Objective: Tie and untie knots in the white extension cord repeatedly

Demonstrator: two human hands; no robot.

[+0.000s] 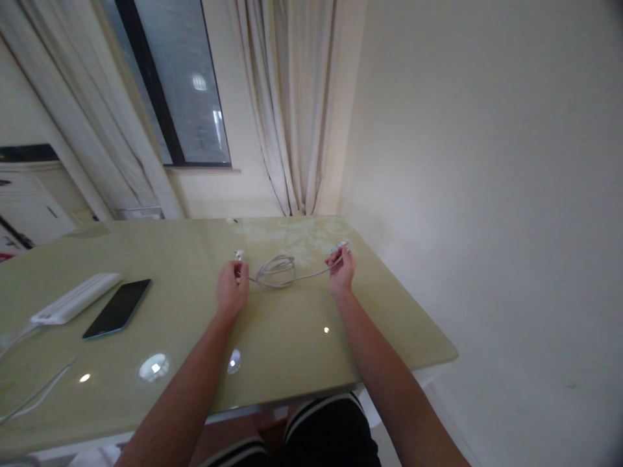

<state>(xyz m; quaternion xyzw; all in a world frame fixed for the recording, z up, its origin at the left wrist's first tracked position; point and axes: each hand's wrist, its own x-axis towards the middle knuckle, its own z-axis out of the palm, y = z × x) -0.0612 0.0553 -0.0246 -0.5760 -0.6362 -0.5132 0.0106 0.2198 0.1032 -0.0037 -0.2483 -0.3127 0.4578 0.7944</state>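
A pale grey cable [277, 272] lies on the table, its middle gathered in a loose coil between my two hands. My left hand [232, 285] is closed on one end of it, with a small white connector [239, 255] poking out beyond the fingers. My right hand [342, 271] pinches the opposite end. Past those fingertips shows a small whitish plug [341, 246], too small to make out its kind. A straight stretch of cable runs from the coil to my right hand; the stretch to my left hand is short.
Left of my arms, a black phone [117, 309] rests beside a white power strip [78, 298]. A thin white cord [41, 392] lies near the front left. The glossy table [287, 344] meets a bare wall [487, 194] along its right side. Curtains [292, 104] hang behind.
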